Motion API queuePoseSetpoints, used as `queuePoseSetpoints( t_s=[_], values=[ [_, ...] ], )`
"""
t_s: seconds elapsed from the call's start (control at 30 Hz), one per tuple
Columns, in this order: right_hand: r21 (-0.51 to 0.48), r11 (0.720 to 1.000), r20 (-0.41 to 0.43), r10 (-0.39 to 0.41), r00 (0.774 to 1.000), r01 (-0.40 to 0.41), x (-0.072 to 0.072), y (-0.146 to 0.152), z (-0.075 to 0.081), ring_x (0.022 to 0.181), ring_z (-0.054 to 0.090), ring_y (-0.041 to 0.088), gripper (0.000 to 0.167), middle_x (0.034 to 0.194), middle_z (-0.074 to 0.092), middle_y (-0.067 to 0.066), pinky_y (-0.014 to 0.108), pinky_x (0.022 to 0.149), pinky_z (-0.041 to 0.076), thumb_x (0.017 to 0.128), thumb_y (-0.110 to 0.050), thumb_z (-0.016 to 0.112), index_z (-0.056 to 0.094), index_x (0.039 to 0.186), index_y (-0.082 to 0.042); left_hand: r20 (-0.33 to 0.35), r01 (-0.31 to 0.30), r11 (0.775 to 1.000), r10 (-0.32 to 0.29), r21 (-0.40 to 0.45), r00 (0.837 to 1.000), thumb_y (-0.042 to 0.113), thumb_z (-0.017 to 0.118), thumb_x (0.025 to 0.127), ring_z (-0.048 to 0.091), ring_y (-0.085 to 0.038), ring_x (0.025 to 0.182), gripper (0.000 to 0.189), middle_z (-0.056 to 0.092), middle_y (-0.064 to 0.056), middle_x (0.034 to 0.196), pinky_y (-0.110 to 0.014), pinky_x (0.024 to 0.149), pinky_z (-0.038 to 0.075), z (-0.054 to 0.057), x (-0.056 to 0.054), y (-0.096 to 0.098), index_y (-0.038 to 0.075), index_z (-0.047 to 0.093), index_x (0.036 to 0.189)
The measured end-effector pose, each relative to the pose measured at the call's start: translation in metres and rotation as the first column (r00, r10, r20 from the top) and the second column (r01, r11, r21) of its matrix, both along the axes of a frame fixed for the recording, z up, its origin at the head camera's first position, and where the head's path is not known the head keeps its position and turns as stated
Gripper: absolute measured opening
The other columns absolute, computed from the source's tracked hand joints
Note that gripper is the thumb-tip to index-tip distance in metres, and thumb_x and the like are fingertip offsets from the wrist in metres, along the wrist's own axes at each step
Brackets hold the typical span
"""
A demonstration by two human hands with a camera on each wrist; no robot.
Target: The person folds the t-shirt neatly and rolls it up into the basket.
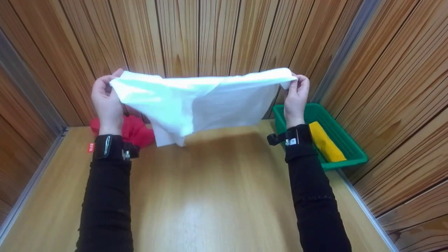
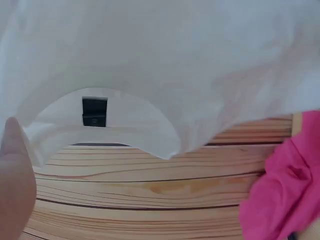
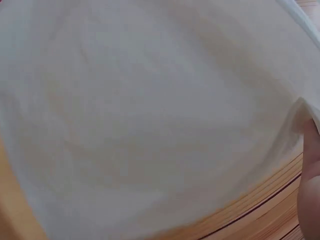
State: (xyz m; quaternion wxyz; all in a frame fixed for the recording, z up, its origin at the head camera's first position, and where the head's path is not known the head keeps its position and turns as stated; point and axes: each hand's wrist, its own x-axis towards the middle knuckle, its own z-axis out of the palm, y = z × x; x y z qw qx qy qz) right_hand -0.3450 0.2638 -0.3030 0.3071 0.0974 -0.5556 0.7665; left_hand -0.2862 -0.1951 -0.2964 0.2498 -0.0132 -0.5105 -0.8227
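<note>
A white T-shirt (image 1: 227, 98) is stretched sideways between both hands, held up above the table. My left hand (image 1: 107, 108) pinches its left end, with the thumb near the neckline; a black neck label (image 2: 94, 111) shows inside the collar in the left wrist view. At the opposite end, my right hand (image 1: 296, 101) pinches a corner between thumb and fingers. The lower edge hangs loose, with a fold dropping lowest left of centre. In the right wrist view the white fabric (image 3: 140, 115) fills most of the picture, the thumb at its right edge.
Crumpled red cloth (image 1: 138, 131) lies on the wooden table (image 1: 210, 196) behind my left wrist. A green basket (image 1: 357, 157) stands at the right, partly behind my right hand, with a folded yellow cloth (image 1: 325, 143) inside. Wood-panelled walls (image 1: 182, 35) enclose the back and sides.
</note>
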Motion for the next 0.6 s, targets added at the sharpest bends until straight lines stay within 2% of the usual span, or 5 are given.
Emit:
queuePoseSetpoints(
  t_s=[0.2, 0.33, 0.43, 0.53, 0.6],
  values=[
    [0.053, 0.998, 0.139, 0.013, 0.990, -0.021, -0.003, 0.011, -0.020, 0.118, 0.051, 0.024, 0.010, 0.122, 0.052, 0.010, 0.034, 0.103, 0.043, 0.106, -0.014, 0.041, 0.045, 0.113, -0.007, 0.070, 0.115, 0.987, -0.108, -0.110, 0.992, 0.005, 0.063, 0.095, 0.053, -0.022, 0.124, 0.015, 0.057, -0.011, 0.136, -0.026, 0.090, 0.049, -0.027, -0.002, -0.006, 0.003, 0.058, 0.109],
    [0.277, 0.959, 0.251, -0.016, 0.968, -0.056, 0.001, 0.023, -0.038, 0.109, 0.052, 0.021, 0.011, 0.114, 0.054, 0.007, 0.035, 0.097, 0.043, 0.105, -0.015, 0.045, 0.050, 0.111, -0.007, 0.179, 0.215, 0.947, -0.174, -0.240, 0.968, 0.008, 0.061, 0.097, 0.055, -0.019, 0.118, 0.012, 0.063, -0.009, 0.126, -0.027, 0.091, 0.047, -0.055, -0.005, -0.018, 0.002, 0.059, 0.108],
    [0.476, 0.871, 0.306, -0.038, 0.951, -0.119, 0.007, 0.034, -0.055, 0.105, 0.051, 0.021, 0.017, 0.112, 0.055, 0.008, 0.035, 0.094, 0.041, 0.104, -0.016, 0.050, 0.053, 0.112, -0.001, 0.321, 0.325, 0.860, -0.203, -0.393, 0.925, 0.012, 0.059, 0.098, 0.056, -0.019, 0.111, 0.017, 0.063, -0.005, 0.116, -0.033, 0.093, 0.044, -0.079, -0.002, -0.032, -0.001, 0.056, 0.110],
    [0.596, 0.782, 0.347, -0.044, 0.937, -0.184, 0.013, 0.046, -0.072, 0.106, 0.051, 0.024, 0.023, 0.113, 0.058, 0.012, 0.039, 0.094, 0.040, 0.101, -0.016, 0.054, 0.056, 0.112, 0.004, 0.442, 0.427, 0.713, -0.182, -0.556, 0.879, 0.018, 0.059, 0.098, 0.055, -0.019, 0.105, 0.024, 0.061, -0.005, 0.111, -0.039, 0.094, 0.042, -0.103, 0.003, -0.044, -0.001, 0.054, 0.112],
    [0.659, 0.717, 0.381, -0.061, 0.923, -0.225, 0.019, 0.052, -0.084, 0.107, 0.051, 0.026, 0.024, 0.114, 0.059, 0.014, 0.042, 0.094, 0.040, 0.099, -0.017, 0.055, 0.058, 0.111, 0.003, 0.482, 0.474, 0.632, -0.177, -0.613, 0.858, 0.019, 0.061, 0.097, 0.054, -0.021, 0.104, 0.026, 0.059, -0.008, 0.108, -0.042, 0.094, 0.042, -0.117, 0.006, -0.050, -0.002, 0.054, 0.111]
  ],
)
